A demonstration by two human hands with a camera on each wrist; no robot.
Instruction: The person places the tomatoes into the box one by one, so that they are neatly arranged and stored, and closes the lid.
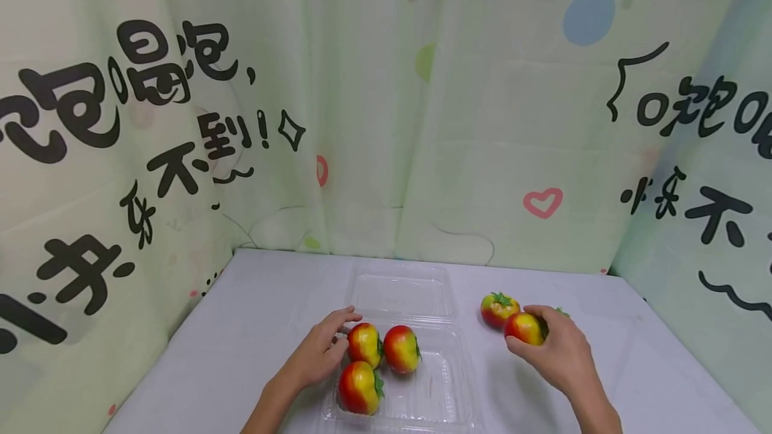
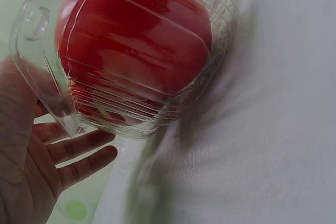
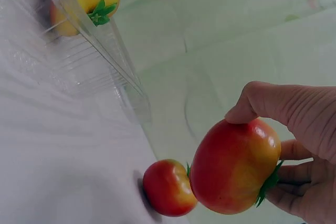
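Note:
My right hand point(image 1: 557, 347) grips a red-and-yellow persimmon point(image 3: 233, 166) between thumb and fingers, its green leafy cap turned toward the palm. Just beyond it, a second persimmon point(image 1: 499, 309) rests on the table, cap up. Green leaf tips show behind the right hand. Three more persimmons point(image 1: 360, 387) lie in the left part of a clear plastic clamshell box point(image 1: 443, 380). At the box's left wall is my left hand point(image 1: 319, 350), fingers loosely extended; the left wrist view shows them beside the clear wall point(image 2: 42, 66), holding no fruit.
The box's lid point(image 1: 400, 292) lies folded back flat behind its base. A white-covered table point(image 1: 271, 300) carries everything. Pale green curtains point(image 1: 482, 153) with black lettering hang along the back and both sides.

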